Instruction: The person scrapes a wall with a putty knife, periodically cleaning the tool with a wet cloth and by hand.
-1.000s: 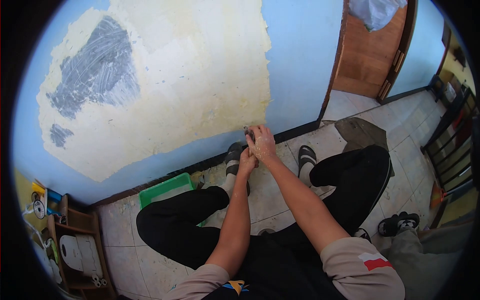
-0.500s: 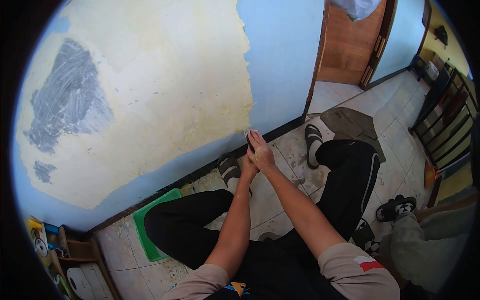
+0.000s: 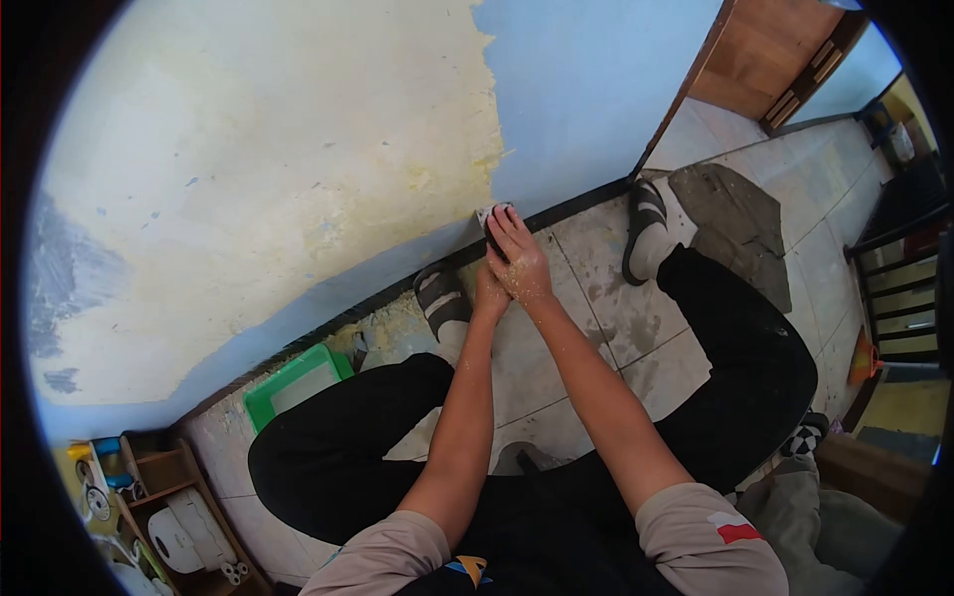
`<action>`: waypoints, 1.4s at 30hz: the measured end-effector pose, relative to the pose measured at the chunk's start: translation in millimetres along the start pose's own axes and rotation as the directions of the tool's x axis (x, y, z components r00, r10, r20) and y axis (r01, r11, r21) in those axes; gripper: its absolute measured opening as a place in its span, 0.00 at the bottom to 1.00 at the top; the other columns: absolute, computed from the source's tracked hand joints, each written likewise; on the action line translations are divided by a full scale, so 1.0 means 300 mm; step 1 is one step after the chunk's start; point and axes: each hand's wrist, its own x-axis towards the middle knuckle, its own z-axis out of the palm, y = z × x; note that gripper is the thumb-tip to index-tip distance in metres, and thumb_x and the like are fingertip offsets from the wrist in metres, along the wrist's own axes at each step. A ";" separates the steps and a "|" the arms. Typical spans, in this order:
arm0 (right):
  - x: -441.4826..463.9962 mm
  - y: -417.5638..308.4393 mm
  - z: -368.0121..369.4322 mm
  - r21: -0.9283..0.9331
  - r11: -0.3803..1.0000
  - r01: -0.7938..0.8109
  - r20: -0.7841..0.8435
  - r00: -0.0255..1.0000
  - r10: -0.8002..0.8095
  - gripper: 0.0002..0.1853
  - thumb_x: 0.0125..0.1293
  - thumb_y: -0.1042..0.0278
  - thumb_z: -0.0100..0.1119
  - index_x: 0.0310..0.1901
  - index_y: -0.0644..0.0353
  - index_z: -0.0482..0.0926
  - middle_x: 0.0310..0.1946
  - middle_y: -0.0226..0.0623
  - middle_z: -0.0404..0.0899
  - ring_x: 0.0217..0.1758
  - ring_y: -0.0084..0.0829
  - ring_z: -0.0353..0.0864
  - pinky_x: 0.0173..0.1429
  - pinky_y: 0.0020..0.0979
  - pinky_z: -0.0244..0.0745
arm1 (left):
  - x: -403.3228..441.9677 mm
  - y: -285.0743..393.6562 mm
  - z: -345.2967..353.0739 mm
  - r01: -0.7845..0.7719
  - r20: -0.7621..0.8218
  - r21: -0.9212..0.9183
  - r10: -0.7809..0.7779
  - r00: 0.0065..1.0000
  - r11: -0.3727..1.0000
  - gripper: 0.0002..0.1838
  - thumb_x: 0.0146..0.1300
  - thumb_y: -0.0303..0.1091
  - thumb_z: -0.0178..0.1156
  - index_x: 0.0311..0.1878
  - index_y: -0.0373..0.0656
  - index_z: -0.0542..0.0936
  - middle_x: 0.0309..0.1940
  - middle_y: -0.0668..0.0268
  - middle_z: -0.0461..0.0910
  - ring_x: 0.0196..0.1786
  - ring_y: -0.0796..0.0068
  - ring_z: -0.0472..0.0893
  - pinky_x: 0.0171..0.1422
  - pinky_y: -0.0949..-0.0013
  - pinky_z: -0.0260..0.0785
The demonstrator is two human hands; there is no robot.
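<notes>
So both bare hands are out in front, down low by the wall (image 3: 288, 109). The right hand (image 3: 519, 262) has its fingers pressed close together along the dark body of what looks like a scraper (image 3: 493, 230), though it's pretty small from up here. The pale end of the tool is right at the bottom of the wall, just above the dark baseboard (image 3: 576, 205) and under the edge of the bare cream patch. The left hand (image 3: 490, 291) is tucked against the right one, fingers curled, but I can't tell what they close on. Yellowish flecks are stuck all over the right hand and wrist.

The green tray (image 3: 260, 405) sits on the tiles near the wall, left of the sandalled left foot (image 3: 442, 298), with crumbly scrapings (image 3: 390, 333) between them. A grey-brown mat (image 3: 735, 223) lies beside the right foot (image 3: 648, 233).
</notes>
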 end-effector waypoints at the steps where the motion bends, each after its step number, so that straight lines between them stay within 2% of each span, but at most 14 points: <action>1: 0.000 0.004 -0.008 0.002 1.000 -0.015 0.004 1.000 0.015 0.27 0.59 0.73 0.66 0.63 0.60 0.76 0.69 0.41 0.71 0.74 0.47 0.67 0.69 0.42 0.70 | 0.008 -0.022 0.006 0.034 0.001 -0.008 -0.034 0.999 0.999 0.22 0.67 0.35 0.62 0.61 0.35 0.74 0.49 0.60 0.82 0.45 0.72 0.81 0.45 0.67 0.74; 4: -0.003 -0.008 -0.037 -0.024 1.000 0.005 -0.044 0.999 -0.006 0.26 0.61 0.71 0.67 0.62 0.60 0.77 0.66 0.43 0.74 0.70 0.49 0.70 0.69 0.41 0.70 | 0.055 -0.101 0.033 0.122 0.009 -0.165 -0.122 0.992 0.979 0.20 0.68 0.35 0.62 0.60 0.36 0.75 0.47 0.62 0.82 0.46 0.74 0.80 0.47 0.68 0.74; 6: -0.030 -0.045 -0.052 0.114 0.933 -0.341 -0.216 0.909 0.358 0.24 0.62 0.63 0.68 0.59 0.62 0.79 0.62 0.49 0.75 0.64 0.53 0.73 0.65 0.44 0.71 | 0.056 -0.106 0.061 0.169 0.019 -0.317 -0.172 0.985 0.933 0.20 0.68 0.35 0.62 0.59 0.37 0.74 0.46 0.63 0.81 0.46 0.75 0.80 0.47 0.68 0.73; 10: -0.141 0.087 0.005 0.193 0.934 -0.302 -0.162 0.929 0.334 0.23 0.65 0.60 0.68 0.57 0.64 0.79 0.53 0.46 0.80 0.52 0.43 0.80 0.55 0.37 0.76 | 0.024 -0.041 0.062 0.166 0.108 -0.353 -0.136 0.985 0.921 0.22 0.66 0.33 0.64 0.60 0.40 0.69 0.42 0.67 0.78 0.43 0.77 0.77 0.45 0.69 0.72; 12: -0.162 0.099 -0.026 0.650 0.316 -0.691 0.388 0.659 0.644 0.22 0.67 0.58 0.67 0.56 0.64 0.80 0.45 0.35 0.82 0.43 0.27 0.80 0.45 0.28 0.77 | 0.031 -0.051 0.026 0.132 0.212 -0.278 -0.073 0.974 0.951 0.26 0.64 0.31 0.65 0.62 0.41 0.65 0.42 0.67 0.77 0.43 0.76 0.77 0.45 0.68 0.72; 15: -0.140 0.118 -0.074 0.587 0.313 -0.746 0.559 0.654 0.510 0.20 0.69 0.58 0.66 0.56 0.62 0.80 0.39 0.27 0.81 0.37 0.18 0.77 0.38 0.22 0.74 | 0.031 -0.035 -0.005 0.115 0.372 -0.024 -0.098 0.923 0.993 0.36 0.59 0.25 0.65 0.68 0.42 0.58 0.52 0.64 0.74 0.47 0.71 0.78 0.46 0.67 0.73; 19: -0.126 0.106 -0.093 0.508 0.293 -0.810 0.611 0.578 0.540 0.21 0.68 0.55 0.66 0.57 0.59 0.81 0.47 0.31 0.82 0.42 0.22 0.81 0.45 0.24 0.77 | -0.025 0.047 -0.001 0.229 0.271 -0.339 -0.138 0.953 0.913 0.44 0.55 0.24 0.64 0.72 0.45 0.51 0.63 0.60 0.66 0.58 0.66 0.74 0.56 0.64 0.71; 21: -0.134 0.080 -0.082 0.623 0.235 -0.746 0.517 0.619 0.592 0.18 0.71 0.58 0.62 0.56 0.59 0.79 0.39 0.28 0.82 0.36 0.18 0.79 0.33 0.23 0.76 | -0.042 0.059 -0.008 0.290 0.283 -0.507 -0.161 0.945 0.811 0.44 0.56 0.27 0.64 0.73 0.46 0.51 0.65 0.60 0.64 0.62 0.64 0.72 0.60 0.62 0.70; 26: -0.161 0.044 -0.099 0.611 0.250 -0.751 0.464 0.596 0.656 0.23 0.72 0.55 0.61 0.62 0.55 0.70 0.37 0.30 0.80 0.32 0.21 0.80 0.30 0.25 0.76 | -0.019 0.061 -0.044 0.160 0.067 -0.111 -0.153 0.986 0.981 0.33 0.66 0.55 0.60 0.72 0.56 0.66 0.66 0.63 0.71 0.69 0.63 0.67 0.67 0.51 0.61; 30: -0.120 0.000 -0.184 0.631 0.276 -0.726 0.419 0.617 0.666 0.22 0.72 0.53 0.60 0.61 0.56 0.71 0.30 0.29 0.77 0.23 0.20 0.75 0.23 0.24 0.68 | 0.002 0.212 -0.115 0.064 0.180 -0.029 -0.058 0.982 0.998 0.34 0.65 0.59 0.61 0.69 0.53 0.71 0.66 0.62 0.73 0.67 0.63 0.71 0.66 0.51 0.63; 33: -0.023 0.025 -0.282 0.587 0.390 -0.709 0.443 0.685 0.578 0.21 0.71 0.51 0.60 0.56 0.58 0.76 0.25 0.28 0.75 0.19 0.18 0.71 0.20 0.25 0.63 | 0.024 0.421 -0.219 0.079 0.366 0.324 -0.202 0.908 0.943 0.37 0.64 0.61 0.62 0.70 0.50 0.71 0.63 0.62 0.76 0.61 0.63 0.76 0.66 0.54 0.66; 35: 0.067 0.018 -0.383 0.437 0.541 -0.719 0.459 0.695 0.553 0.21 0.71 0.50 0.60 0.53 0.59 0.78 0.23 0.27 0.75 0.18 0.18 0.70 0.20 0.25 0.64 | 0.059 0.535 -0.302 -0.316 0.582 0.714 -0.278 0.764 0.625 0.38 0.62 0.63 0.63 0.68 0.48 0.73 0.62 0.58 0.77 0.59 0.61 0.79 0.65 0.57 0.69; 39: 0.297 0.030 -0.618 -0.066 0.905 -0.421 0.608 0.702 0.371 0.23 0.68 0.46 0.62 0.45 0.63 0.83 0.23 0.30 0.76 0.22 0.22 0.73 0.26 0.29 0.69 | 0.031 0.827 -0.423 -0.588 0.478 0.806 -0.506 0.718 -0.073 0.39 0.59 0.63 0.65 0.65 0.44 0.76 0.56 0.51 0.81 0.59 0.56 0.80 0.64 0.59 0.70; 42: 0.466 -0.096 -0.829 -0.242 0.958 -0.155 0.686 0.671 0.282 0.25 0.68 0.46 0.62 0.42 0.67 0.83 0.24 0.34 0.78 0.28 0.25 0.77 0.34 0.32 0.74 | -0.069 0.978 -0.501 -0.590 0.534 0.807 -0.385 0.752 -0.033 0.36 0.60 0.59 0.65 0.64 0.42 0.76 0.52 0.53 0.83 0.57 0.58 0.81 0.62 0.60 0.71</action>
